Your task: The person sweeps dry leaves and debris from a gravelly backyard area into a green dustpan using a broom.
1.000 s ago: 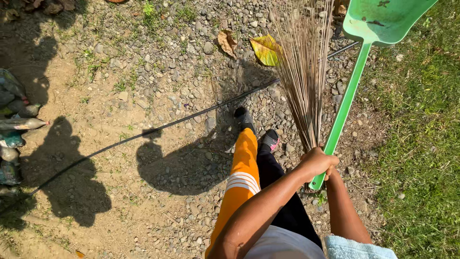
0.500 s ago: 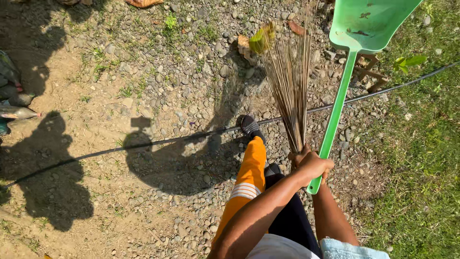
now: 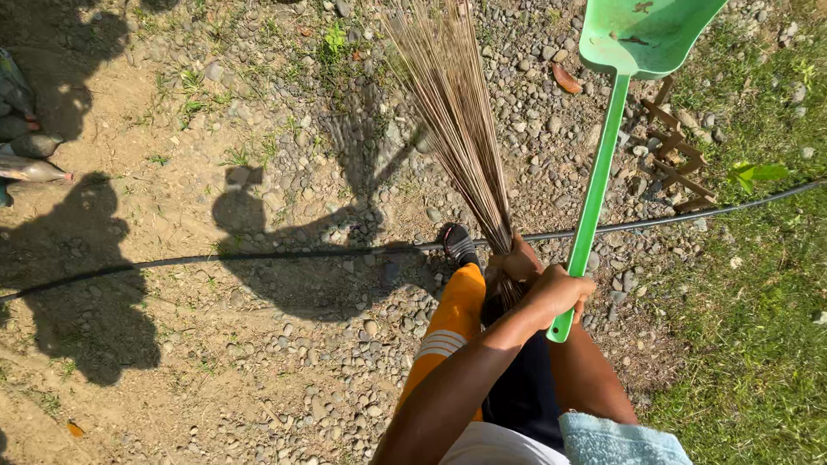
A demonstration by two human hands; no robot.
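Observation:
My left hand [image 3: 562,291] is closed around the lower end of a long green handle [image 3: 596,198] that rises to a green dustpan [image 3: 648,34] at the top right. Just beyond it, partly hidden by my left arm, my right hand [image 3: 517,258] grips the base of a stick broom [image 3: 452,112], whose thin brown bristles fan out up and to the left over the gravel. Below the hands are my leg in an orange stocking [image 3: 448,323] and a black shoe [image 3: 457,244].
A black hose [image 3: 258,256] crosses the gravel from left to right, passing behind my foot. A brown wooden lattice piece [image 3: 676,168] and a dry leaf [image 3: 567,79] lie near the dustpan. Grass [image 3: 758,344] borders the right side. Bottles [image 3: 30,168] lie at the left edge.
The broom has swung left and its bristles have spread wider. The dustpan stays raised at the top right. The view has shifted, so the hose now lies level behind my foot.

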